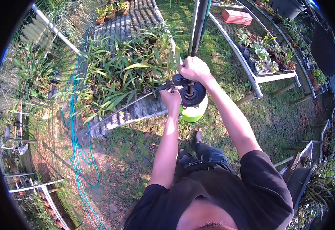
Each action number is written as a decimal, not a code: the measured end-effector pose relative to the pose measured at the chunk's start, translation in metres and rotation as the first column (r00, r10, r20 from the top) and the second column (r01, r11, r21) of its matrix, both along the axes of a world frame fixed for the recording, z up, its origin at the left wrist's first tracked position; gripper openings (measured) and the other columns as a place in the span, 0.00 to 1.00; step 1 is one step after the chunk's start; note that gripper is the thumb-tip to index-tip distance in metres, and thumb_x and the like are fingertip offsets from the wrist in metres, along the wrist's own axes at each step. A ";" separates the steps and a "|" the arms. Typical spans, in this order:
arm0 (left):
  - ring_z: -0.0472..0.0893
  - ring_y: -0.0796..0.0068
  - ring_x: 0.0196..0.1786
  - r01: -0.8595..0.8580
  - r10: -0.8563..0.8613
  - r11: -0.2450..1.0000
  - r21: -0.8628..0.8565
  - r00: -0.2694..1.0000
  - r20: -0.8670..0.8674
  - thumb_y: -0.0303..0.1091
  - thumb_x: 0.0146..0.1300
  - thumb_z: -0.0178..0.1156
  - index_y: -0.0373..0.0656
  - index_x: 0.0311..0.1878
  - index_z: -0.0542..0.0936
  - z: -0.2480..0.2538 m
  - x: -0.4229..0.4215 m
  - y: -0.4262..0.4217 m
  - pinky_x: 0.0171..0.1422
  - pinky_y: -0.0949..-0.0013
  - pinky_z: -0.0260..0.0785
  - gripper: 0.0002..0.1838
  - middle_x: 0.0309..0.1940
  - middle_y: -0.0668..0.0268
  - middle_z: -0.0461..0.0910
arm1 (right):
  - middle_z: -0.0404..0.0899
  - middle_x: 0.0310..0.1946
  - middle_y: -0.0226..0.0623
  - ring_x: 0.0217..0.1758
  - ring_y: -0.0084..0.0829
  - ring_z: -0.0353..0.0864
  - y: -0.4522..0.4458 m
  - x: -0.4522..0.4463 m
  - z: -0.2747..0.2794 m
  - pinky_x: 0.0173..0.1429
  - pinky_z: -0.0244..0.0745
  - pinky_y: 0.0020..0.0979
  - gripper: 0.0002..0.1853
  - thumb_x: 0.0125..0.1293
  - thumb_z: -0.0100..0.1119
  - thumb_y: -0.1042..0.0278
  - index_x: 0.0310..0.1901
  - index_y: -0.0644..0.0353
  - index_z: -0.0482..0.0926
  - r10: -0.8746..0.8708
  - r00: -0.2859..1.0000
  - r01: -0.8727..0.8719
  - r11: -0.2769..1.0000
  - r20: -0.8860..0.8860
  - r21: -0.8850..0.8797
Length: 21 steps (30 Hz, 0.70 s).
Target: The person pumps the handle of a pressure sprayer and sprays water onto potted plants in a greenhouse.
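A pump sprayer with a bright green tank [194, 112] and a black top [194, 95] stands at the corner of a plant bench. My right hand [195, 69] is wrapped over its black pump handle [182, 79], above the tank. Just to the left, my left hand [171, 99] is closed around the grip of the spray wand. The thin wand [127, 107] slants down and leftward along the bench edge, its tip near the bench corner. Part of the tank is hidden beneath the black top.
Leafy potted plants [136, 69] crowd the corrugated bench [131, 23]. A teal hose [74, 126] lies along the ground at left. A dark post [199, 27] rises ahead. On the right, a metal rack [236, 50] carries pots and a pink planter [237, 17].
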<state>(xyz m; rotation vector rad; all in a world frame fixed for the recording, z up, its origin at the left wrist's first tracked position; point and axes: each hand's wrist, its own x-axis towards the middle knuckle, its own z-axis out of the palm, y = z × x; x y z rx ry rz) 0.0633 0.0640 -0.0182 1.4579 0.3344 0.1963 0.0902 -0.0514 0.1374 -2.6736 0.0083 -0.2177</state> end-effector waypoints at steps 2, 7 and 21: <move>0.85 0.64 0.47 0.045 -0.044 0.997 -0.069 0.999 0.017 0.15 0.58 0.60 0.30 0.54 0.64 0.011 -0.005 0.006 0.53 0.69 0.74 0.22 0.47 0.47 0.82 | 0.83 0.40 0.61 0.46 0.54 0.85 0.005 -0.008 -0.035 0.53 0.81 0.46 0.24 0.63 0.51 0.50 0.41 0.68 0.83 -0.004 0.989 -0.002 0.999 -0.149 -0.040; 0.85 0.64 0.47 0.052 -0.048 0.996 0.075 0.998 -0.050 0.16 0.57 0.63 0.31 0.55 0.63 -0.020 -0.002 -0.001 0.54 0.68 0.75 0.25 0.45 0.49 0.84 | 0.83 0.38 0.60 0.43 0.56 0.85 0.000 -0.037 0.004 0.51 0.81 0.48 0.26 0.64 0.53 0.48 0.41 0.69 0.83 0.005 0.984 -0.002 1.000 -0.178 0.017; 0.84 0.71 0.42 -0.022 0.030 0.997 -0.074 0.994 0.106 0.17 0.59 0.62 0.32 0.51 0.64 0.020 -0.018 -0.008 0.51 0.71 0.74 0.20 0.41 0.53 0.83 | 0.83 0.41 0.61 0.47 0.58 0.84 -0.012 -0.007 -0.028 0.54 0.80 0.49 0.27 0.67 0.53 0.46 0.42 0.71 0.81 0.051 0.969 -0.039 0.998 -0.243 0.056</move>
